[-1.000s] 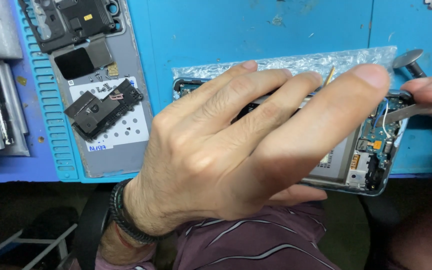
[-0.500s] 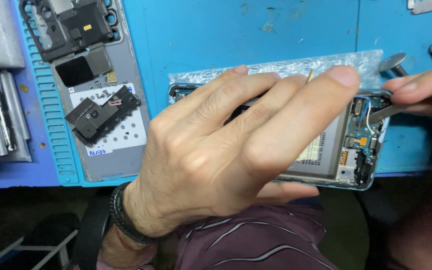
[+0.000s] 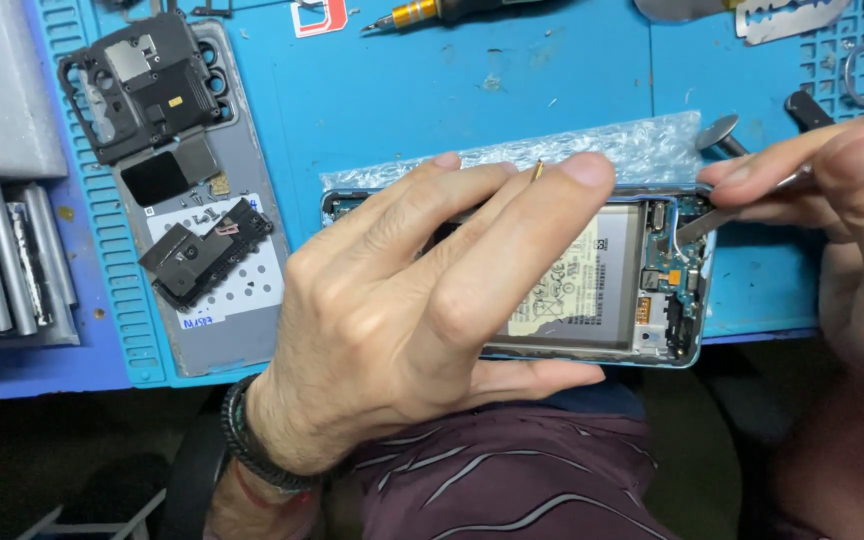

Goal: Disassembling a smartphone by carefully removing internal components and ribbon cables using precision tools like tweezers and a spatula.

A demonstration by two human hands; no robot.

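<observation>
Left hand point(image 3: 402, 310): fingers point(image 3: 512, 225) spread over the opened phone point(image 3: 612, 290), thumb beneath, gripping it at the counter point(image 3: 432, 100) edge.
Right hand point(image 3: 842, 200): fingers pinching a metal tool point(image 3: 742, 205), tip on the phone's circuit board.
Behind phone: bubble wrap point(image 3: 592, 150).
Far left: grey back cover point(image 3: 202, 200) carrying black frame parts.

Bright, even overhead light, colours saturated on the blue mat point(image 3: 472, 90). Soft short shadows only, under the left hand point(image 3: 422, 320) and beside the back cover point(image 3: 202, 330). Mild glare on the bubble wrap point(image 3: 642, 150) and the metal strips point(image 3: 2, 260). Dark, underexposed below the table edge. Centre sharp; right hand point(image 3: 842, 210) near the frame edge slightly soft. Little edge distortion visible.
</observation>
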